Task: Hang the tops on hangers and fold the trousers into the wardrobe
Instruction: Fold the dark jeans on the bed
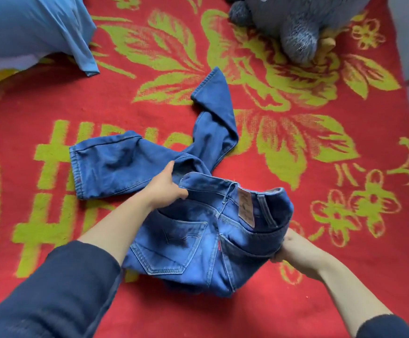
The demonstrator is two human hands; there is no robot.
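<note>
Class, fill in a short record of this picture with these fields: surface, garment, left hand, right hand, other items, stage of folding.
Surface: red blanket with a green flower pattern
Garment: blue jeans, back pocket up, legs sprawled apart
Left hand: grips the waistband's left end
Right hand: grips the waistband's right end
Other items: light blue garment at far left; grey plush toy at far right
Stage of folding: not yet folded
</note>
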